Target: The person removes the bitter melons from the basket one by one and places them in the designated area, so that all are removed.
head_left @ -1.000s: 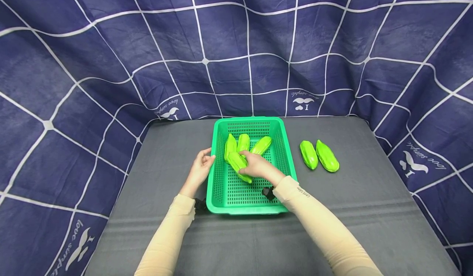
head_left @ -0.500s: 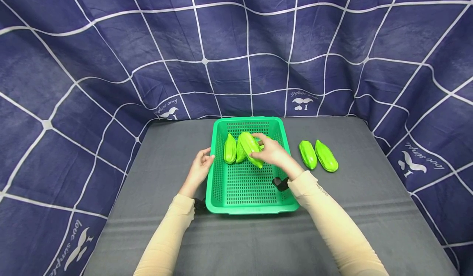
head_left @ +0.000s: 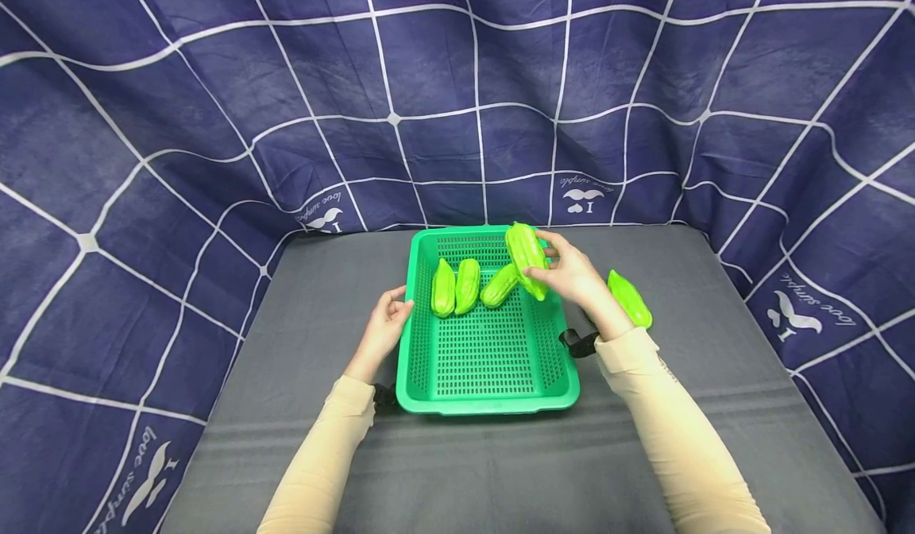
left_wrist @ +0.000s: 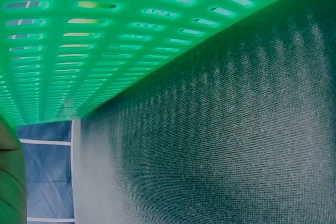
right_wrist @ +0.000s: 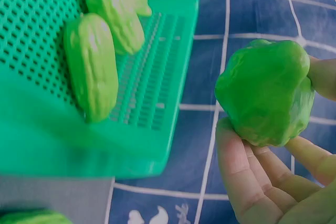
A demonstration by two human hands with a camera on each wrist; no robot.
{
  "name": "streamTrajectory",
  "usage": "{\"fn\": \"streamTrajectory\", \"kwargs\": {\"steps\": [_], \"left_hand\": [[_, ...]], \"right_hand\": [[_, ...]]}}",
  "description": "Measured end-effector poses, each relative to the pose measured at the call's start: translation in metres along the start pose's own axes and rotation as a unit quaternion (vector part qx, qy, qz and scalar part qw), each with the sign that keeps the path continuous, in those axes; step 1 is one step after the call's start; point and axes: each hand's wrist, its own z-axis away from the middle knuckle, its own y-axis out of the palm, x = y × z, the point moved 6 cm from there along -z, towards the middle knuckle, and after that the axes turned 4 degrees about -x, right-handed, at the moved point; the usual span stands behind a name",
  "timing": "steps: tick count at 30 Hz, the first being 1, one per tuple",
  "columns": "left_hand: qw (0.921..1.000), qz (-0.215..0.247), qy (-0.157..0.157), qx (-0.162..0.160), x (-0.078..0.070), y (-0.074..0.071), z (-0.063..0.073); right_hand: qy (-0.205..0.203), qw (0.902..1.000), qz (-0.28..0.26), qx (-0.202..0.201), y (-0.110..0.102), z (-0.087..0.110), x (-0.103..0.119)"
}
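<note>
Green gourd [head_left: 527,261] hung pinched in the right fingers [head_left: 556,242]; I logged it higher and shifted rightward over the basket [head_left: 488,408], so unloading seemed under way. Three more gourds [head_left: 468,286] lay inside, left of those fingers. Left fingers [head_left: 391,296] bent loosely beside the wall.

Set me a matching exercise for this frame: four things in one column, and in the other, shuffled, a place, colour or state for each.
Column one:
1. left hand
2. right hand
3. basket
4. curtain

Column two:
A. dark blue with white lines
B. gripping a green vegetable
C. at the basket's left rim
D. plain green, perforated, with other vegetables inside

Right pairs: 1-C, 2-B, 3-D, 4-A
</note>
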Motion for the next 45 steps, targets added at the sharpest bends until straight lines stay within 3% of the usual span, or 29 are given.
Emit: {"fn": "streamTrajectory", "kwargs": {"steps": [13, 16, 20, 23, 27, 34, 38, 40, 45], "left_hand": [[0.9999, 0.008, -0.006, 0.006, -0.001, -0.001, 0.001], [0.9998, 0.004, -0.006, 0.017, -0.016, -0.002, 0.008], [0.9998, -0.002, -0.008, 0.017, -0.019, -0.003, 0.011], [0.9998, 0.001, -0.013, 0.014, -0.020, -0.004, 0.011], [0.9997, -0.005, -0.013, 0.019, -0.034, -0.005, 0.017], [0.9999, 0.000, -0.013, 0.010, -0.004, -0.001, 0.003], [0.9999, -0.005, -0.009, 0.007, 0.000, -0.001, 0.001], [0.9999, 0.003, -0.011, 0.008, -0.003, -0.001, 0.002], [0.9998, -0.002, -0.010, 0.018, -0.027, -0.003, 0.013]], "right_hand": [[0.008, 0.9984, -0.001, -0.055, -0.037, 0.008, -0.031], [0.021, 0.9979, 0.005, -0.061, -0.041, 0.009, -0.041], [0.040, 0.9969, 0.010, -0.066, -0.043, 0.009, -0.056], [0.055, 0.9959, 0.017, -0.070, -0.041, 0.010, -0.068], [0.067, 0.9950, 0.022, -0.070, -0.036, 0.011, -0.081], [0.081, 0.9939, 0.031, -0.067, -0.022, 0.013, -0.099], [0.080, 0.9935, 0.050, -0.063, -0.011, 0.014, -0.111], [0.079, 0.9933, 0.057, -0.062, -0.005, 0.015, -0.117], [0.065, 0.9922, 0.083, -0.066, 0.007, 0.019, -0.125]]}}
